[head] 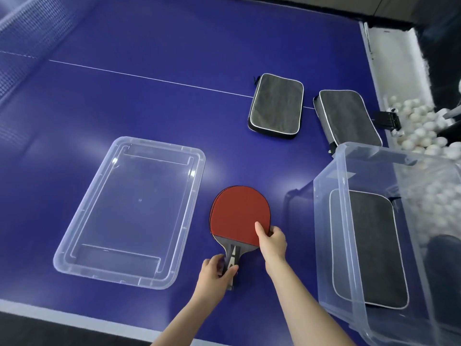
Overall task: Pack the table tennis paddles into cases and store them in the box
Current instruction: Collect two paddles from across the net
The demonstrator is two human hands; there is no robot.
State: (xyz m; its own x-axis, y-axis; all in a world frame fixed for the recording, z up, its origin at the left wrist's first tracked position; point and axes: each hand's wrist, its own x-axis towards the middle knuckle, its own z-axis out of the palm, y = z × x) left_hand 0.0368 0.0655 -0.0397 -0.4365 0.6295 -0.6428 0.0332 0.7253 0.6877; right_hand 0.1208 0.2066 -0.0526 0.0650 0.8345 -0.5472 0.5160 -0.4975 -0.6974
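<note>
At the table's [149, 108] near edge, the left hand [215, 270] gripped the red paddle's [239, 216] handle; the right hand [272, 242] pinched its blade. That light pinch might let it slip.

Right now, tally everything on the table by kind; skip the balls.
Cases: 3, two on the tabletop, one inside the box
Clear box: 1
Clear lid: 1
Paddle: 1 red face showing, held by left hand and right hand; a dark rim hints at another beneath, not counted
Total: 6
</note>
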